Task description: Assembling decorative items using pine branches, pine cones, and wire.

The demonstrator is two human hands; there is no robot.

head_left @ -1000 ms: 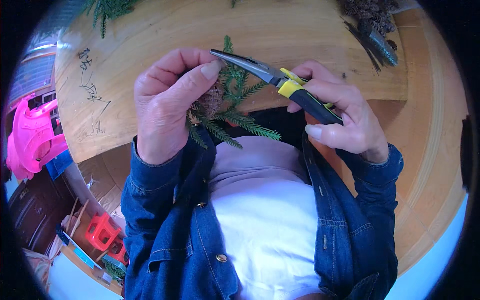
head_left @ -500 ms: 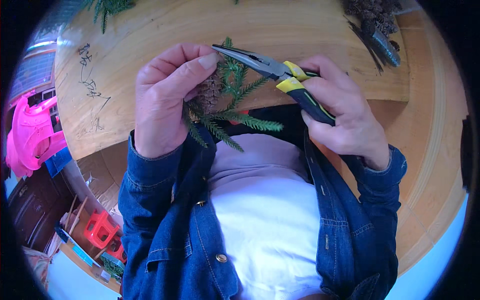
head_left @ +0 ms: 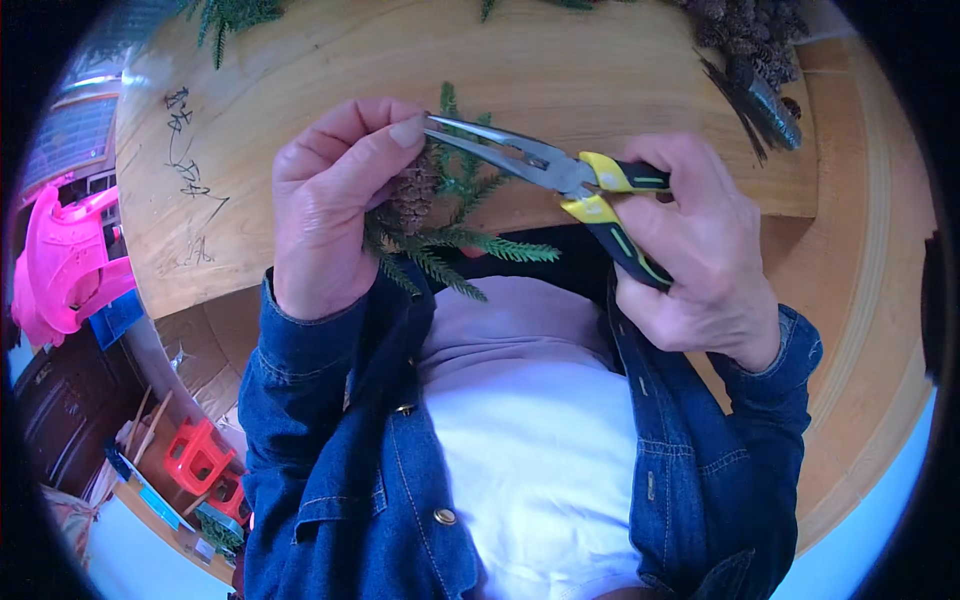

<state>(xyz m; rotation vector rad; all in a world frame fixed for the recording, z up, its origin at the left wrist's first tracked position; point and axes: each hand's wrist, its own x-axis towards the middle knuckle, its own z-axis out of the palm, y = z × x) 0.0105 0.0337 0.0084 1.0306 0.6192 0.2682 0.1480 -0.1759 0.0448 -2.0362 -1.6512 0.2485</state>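
Note:
Thumb and fingers of my left hand [head_left: 335, 200] are closed around the top of a brown pine cone [head_left: 415, 195]. Green artificial pine sprigs [head_left: 465, 243] spread out beside and below the cone. My right hand [head_left: 705, 245] grips needle-nose pliers [head_left: 575, 180] with yellow and black handles. Their jaws are parted, and the tips point left, close to my left thumb tip. Whether a wire is pinched at the left fingertips is too small to tell.
Beneath my hands is a wooden table [head_left: 560, 70] with dark handwriting at its left. Pine cones [head_left: 760, 40] and a bundle of dark wires [head_left: 765, 105] lie far right; more green sprigs [head_left: 235, 20] lie along the far edge. A pink plastic chair [head_left: 70, 260] stands left.
The plier jaws have opened from nearly closed, and their handles have spread. The pliers and my right hand have shifted slightly down. My left hand keeps the pine cone.

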